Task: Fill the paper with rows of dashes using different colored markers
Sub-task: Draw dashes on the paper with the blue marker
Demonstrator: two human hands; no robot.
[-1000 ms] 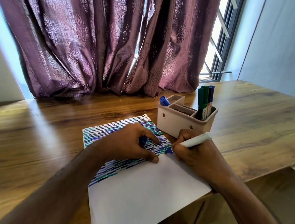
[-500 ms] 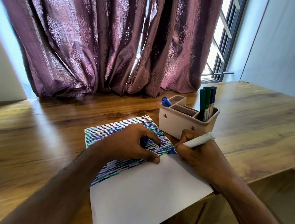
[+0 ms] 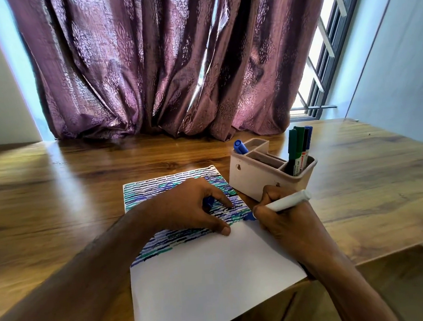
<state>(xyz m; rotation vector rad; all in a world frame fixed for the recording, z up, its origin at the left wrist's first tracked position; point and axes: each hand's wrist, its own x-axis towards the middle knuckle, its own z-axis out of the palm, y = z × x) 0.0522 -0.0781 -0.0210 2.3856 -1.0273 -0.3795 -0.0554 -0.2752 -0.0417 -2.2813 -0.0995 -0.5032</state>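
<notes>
Little moved; right hand (image 3: 283, 220) grips marker (image 3: 288, 202); holder (image 3: 252, 180) holds markers (image 3: 298, 151)

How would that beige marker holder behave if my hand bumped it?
The marker holder would probably slide on the glossy table rather than tip, being low and wide. It looks like light plastic. The tall markers standing at one end might rattle.

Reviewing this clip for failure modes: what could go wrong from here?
1. The left hand rests on inked rows of the paper; wet ink may smear.
2. The paper's near edge overhangs the table; pressure there could shift it.
3. The right hand with the marker sits beside the holder; it might bump it.
</notes>
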